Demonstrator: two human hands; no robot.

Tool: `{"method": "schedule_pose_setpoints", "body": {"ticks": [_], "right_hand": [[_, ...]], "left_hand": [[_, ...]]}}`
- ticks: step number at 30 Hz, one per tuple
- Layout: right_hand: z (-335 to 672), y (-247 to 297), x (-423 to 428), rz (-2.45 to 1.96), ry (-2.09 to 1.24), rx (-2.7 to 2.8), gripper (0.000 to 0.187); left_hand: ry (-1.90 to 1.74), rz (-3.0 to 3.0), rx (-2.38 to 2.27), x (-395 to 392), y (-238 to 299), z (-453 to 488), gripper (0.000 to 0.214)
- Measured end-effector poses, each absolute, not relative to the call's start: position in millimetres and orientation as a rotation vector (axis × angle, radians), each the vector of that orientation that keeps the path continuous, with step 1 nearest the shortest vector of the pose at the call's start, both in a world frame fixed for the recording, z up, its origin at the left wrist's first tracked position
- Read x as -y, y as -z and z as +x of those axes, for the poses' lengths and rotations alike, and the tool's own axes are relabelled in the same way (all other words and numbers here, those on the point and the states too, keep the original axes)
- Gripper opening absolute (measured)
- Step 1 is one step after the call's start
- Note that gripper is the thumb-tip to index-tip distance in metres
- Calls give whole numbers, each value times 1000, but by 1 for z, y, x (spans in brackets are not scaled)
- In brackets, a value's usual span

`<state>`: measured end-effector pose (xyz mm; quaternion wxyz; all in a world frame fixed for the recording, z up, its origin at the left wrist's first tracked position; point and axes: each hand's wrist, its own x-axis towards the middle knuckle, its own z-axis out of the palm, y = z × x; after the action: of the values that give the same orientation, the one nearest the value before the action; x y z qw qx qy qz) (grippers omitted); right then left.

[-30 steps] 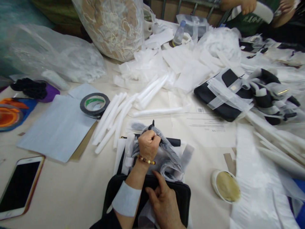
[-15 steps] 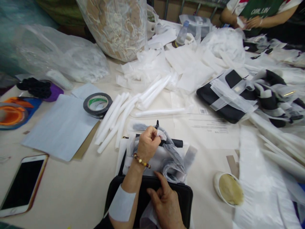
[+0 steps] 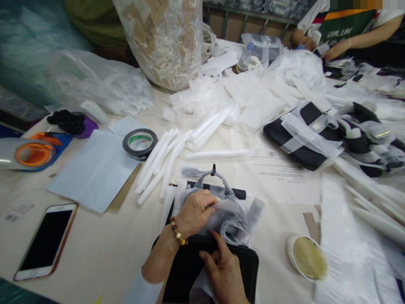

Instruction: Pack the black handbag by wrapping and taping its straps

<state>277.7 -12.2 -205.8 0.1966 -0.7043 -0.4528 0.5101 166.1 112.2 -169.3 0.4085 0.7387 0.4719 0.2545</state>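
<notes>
A black bag [image 3: 183, 257] lies at the bottom centre, with its flap or panel towards me. My left hand [image 3: 195, 212], wearing a beaded bracelet, pinches a thin white tissue sheet [image 3: 226, 206] above the bag's far part. My right hand [image 3: 226, 270] is curled at the bag's near panel, index finger on its rim and thumb on the black face. White tissue [image 3: 201, 287] shows beside and partly under that hand. Beyond my left hand, a wrapped handle [image 3: 225, 182] arches up with a small black tie [image 3: 213, 170]. A wrapped coil of strap [image 3: 234, 230] rests on the right.
White foam tubes [image 3: 155, 162] and black tape [image 3: 140, 143] lie beyond on the left, near grey-white sheets [image 3: 95, 173] and a phone [image 3: 47, 240]. Right are a tub of yellowish paste [image 3: 306, 257] and another wrapped black bag [image 3: 297, 139]. A co-worker's hands [image 3: 335, 50] are at the far right.
My left hand has moved down and back from the handle, drawing the tissue sheet with it. My right hand stays at the bag's rim. The whole view has shifted slightly.
</notes>
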Motion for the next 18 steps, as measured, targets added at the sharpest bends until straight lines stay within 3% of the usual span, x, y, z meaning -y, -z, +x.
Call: {"method": "schedule_pose_setpoints", "body": {"ticks": [8, 18], "right_hand": [[277, 207, 11, -1955, -1388, 1290, 46], [278, 209, 13, -1945, -1326, 1374, 46]], "left_hand": [[-1008, 1992, -1058, -99, 180, 168, 17], [-1351, 1882, -1513, -90, 199, 169, 15]]}}
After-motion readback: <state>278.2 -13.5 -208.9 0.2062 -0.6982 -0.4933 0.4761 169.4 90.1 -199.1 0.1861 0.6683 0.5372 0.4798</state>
